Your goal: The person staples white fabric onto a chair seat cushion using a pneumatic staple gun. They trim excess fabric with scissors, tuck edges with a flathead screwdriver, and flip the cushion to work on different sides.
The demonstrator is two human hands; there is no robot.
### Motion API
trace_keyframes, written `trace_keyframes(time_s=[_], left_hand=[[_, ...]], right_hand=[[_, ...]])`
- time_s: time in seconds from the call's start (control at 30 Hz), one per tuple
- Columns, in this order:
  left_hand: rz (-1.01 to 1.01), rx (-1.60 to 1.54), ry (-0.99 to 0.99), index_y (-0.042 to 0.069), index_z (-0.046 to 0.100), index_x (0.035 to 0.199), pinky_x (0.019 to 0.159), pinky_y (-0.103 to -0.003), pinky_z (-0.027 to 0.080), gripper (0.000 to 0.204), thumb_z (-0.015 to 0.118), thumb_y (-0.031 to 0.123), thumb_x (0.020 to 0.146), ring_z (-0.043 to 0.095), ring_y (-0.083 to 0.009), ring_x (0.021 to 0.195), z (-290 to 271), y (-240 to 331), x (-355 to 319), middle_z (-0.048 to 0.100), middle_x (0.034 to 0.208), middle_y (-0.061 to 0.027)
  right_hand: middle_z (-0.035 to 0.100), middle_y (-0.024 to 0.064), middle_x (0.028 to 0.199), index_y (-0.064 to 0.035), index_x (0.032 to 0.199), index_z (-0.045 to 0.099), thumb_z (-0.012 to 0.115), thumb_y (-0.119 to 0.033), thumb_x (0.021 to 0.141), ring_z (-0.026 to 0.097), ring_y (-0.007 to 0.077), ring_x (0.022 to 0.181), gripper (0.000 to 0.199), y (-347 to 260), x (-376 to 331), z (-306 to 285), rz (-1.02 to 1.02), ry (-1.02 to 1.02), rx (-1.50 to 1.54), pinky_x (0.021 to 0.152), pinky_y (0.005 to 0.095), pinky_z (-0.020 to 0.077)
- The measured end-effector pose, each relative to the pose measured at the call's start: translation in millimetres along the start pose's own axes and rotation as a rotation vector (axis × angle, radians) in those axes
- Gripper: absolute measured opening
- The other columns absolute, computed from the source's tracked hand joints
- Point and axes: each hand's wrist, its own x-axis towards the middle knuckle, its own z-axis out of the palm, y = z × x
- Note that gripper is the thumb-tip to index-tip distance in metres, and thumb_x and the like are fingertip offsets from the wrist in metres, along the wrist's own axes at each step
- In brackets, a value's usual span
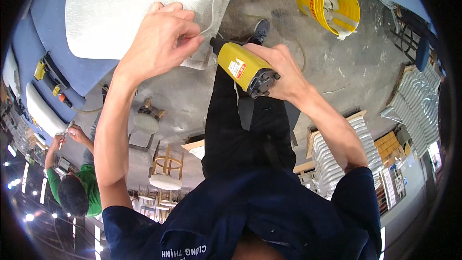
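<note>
My right hand (281,65) is wrapped round a yellow and black pneumatic staple gun (236,69). The gun's black nose points up and left, close to the corner of a light grey fabric-covered panel (106,19). A thin pale piping cord (214,9) runs along the panel's right edge. My left hand (163,38) rests over the panel, its thumb and forefinger pinching the cord at the edge just left of the gun's nose. The panel lies on a blue padded work surface (50,33). Whether the nose touches the fabric I cannot tell.
A tipped yellow bucket (332,12) lies on the concrete floor at the upper right. Another tool (50,74) sits on the blue surface at left. A co-worker in green (77,188) handles a white cushion (43,108). Stools (167,168) and wrapped stacks (344,151) stand around.
</note>
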Motion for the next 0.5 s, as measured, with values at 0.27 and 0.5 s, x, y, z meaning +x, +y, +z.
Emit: trace_keyframes(time_s=[0.27,0.5], left_hand=[[0.039,0.107,0.193,0.006,0.064,0.070,0.080,-0.041,0.036,0.027,0.075,0.022,0.089,0.054,-0.0253,0.087,10.3,9.9,-9.4,0.051,0.078,-0.0058],[0.054,0.099,0.014,0.005,0.065,0.068,0.080,-0.041,0.034,0.026,0.075,0.022,0.085,0.050,-0.0245,0.086,1.9,9.2,-7.6,0.050,0.078,-0.0055]], right_hand=[[0.072,0.0224,0.086,-0.0032,0.110,0.069,0.088,-0.012,0.068,0.071,0.0435,0.086,0.047,-6.0,-8.1,4.1,0.024,0.038,-0.006,0.071,0.0448,0.0563],[0.072,0.0214,0.085,-0.0022,0.112,0.069,0.089,-0.009,0.065,0.071,0.0426,0.083,0.052,-5.8,-23.9,8.0,0.022,0.087,0.078,0.069,0.0404,0.0565]])
